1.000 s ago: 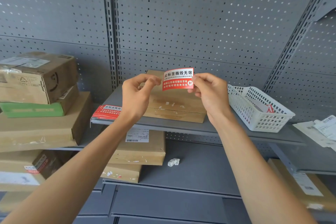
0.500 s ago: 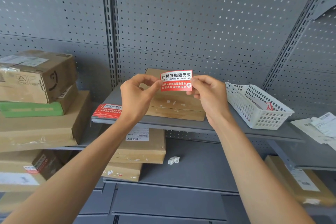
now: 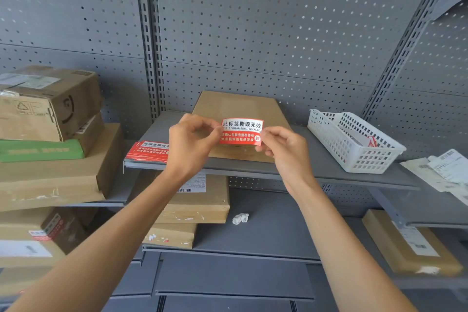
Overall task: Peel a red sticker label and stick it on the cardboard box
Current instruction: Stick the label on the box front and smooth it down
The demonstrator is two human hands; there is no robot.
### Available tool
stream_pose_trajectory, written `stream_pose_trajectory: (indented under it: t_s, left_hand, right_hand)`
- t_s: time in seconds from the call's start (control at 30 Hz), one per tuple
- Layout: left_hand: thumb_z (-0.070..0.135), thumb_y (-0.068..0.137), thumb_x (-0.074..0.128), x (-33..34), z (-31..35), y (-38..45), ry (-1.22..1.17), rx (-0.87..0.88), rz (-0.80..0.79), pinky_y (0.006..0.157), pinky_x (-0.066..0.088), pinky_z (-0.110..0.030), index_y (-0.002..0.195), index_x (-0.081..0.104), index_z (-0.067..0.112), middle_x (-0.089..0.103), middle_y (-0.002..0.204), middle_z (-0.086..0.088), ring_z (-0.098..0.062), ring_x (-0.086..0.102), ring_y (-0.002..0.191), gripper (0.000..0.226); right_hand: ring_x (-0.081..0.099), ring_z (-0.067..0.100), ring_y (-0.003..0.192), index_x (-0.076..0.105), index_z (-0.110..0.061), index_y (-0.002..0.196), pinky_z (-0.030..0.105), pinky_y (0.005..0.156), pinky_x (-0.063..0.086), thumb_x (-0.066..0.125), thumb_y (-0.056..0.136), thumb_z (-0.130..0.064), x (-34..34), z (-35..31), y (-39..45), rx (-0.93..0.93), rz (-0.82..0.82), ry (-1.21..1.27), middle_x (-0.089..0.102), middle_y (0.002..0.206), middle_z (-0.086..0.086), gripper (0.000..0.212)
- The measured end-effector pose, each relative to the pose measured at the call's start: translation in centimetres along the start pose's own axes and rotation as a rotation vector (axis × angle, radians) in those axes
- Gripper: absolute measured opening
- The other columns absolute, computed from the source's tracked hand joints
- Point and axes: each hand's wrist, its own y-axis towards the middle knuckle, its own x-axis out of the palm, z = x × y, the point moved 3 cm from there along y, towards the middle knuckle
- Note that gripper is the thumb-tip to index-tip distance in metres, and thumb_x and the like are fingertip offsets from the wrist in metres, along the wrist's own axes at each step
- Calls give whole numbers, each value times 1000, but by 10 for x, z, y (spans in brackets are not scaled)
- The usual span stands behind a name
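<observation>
A red and white sticker label is stretched between my two hands, printed side toward me, just above the near part of a flat cardboard box that lies on the grey shelf. My left hand pinches the label's left edge. My right hand pinches its right edge. The label hides part of the box top; whether it touches the box I cannot tell. A stack of more red labels lies on the shelf to the left of my left hand.
A white plastic basket stands on the shelf at the right. Stacked cardboard boxes fill the left shelves, and more boxes sit on the lower shelf under my arms. A crumpled white paper lies there too. Papers rest far right.
Both hands have carried the label lower and a little toward the box, so it now hangs over the box's near half rather than above its back edge.
</observation>
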Motion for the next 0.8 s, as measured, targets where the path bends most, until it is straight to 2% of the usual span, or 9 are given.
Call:
stream_pose_trajectory:
  t_s: [0.1,0.17,0.27,0.4,0.5,0.57,0.67,0.8]
  left_hand:
    - [28,88,77,2,-9,-8,49,15,-33,94,47,-37,78,75,32,70,84,24,-2,58,94,11]
    - [27,87,77,2,-12,-10,79,28,-31,102,41,-43,76,76,31,70,81,25,-3,57,97,12]
    - [24,87,78,4,-18,-13,131,50,-35,100,31,-37,74,76,30,71,81,22,-2,54,99,15]
    - [24,88,78,8,-26,-16,144,57,-42,93,28,-31,73,73,34,73,84,21,-5,54,98,19]
    - [25,89,78,10,-31,-19,130,61,-31,94,31,-36,75,76,32,75,84,15,-8,56,99,16]
    - [26,89,77,11,-33,-19,127,67,-17,95,33,-39,76,77,32,75,81,12,-7,56,97,14]
    - [26,90,77,12,-34,-19,147,71,18,94,35,-41,78,78,31,74,77,11,-8,58,91,13]
    - [24,90,77,13,-30,-19,191,99,71,88,31,-37,78,77,30,72,74,11,-13,56,87,13]
  right_hand:
    - [65,-2,65,77,-7,88,10,65,49,69,90,-5,0,13,-6,-33,26,-76,74,74,-2,8]
    - [66,-1,69,78,-11,84,14,70,51,72,87,-6,0,22,-8,-43,39,-122,76,76,-4,9]
    - [67,1,75,79,-17,81,16,72,51,72,84,-8,0,33,-6,-87,72,-238,77,82,-7,11]
    - [63,1,76,78,-17,82,16,71,46,73,85,-12,1,39,-4,-233,104,-428,73,84,-11,8]
    - [57,-3,72,76,-16,82,9,67,39,73,87,-13,2,40,-4,-325,131,-537,69,83,-8,7]
    - [55,-3,70,75,-16,81,8,66,37,72,87,-13,3,41,-4,-356,143,-567,68,82,-7,8]
    - [53,-2,67,74,-18,81,14,65,40,72,88,-15,5,43,-2,-365,149,-577,67,83,-7,8]
    - [54,-2,67,75,-17,81,16,66,40,73,87,-15,7,44,-1,-368,159,-567,67,82,-8,7]
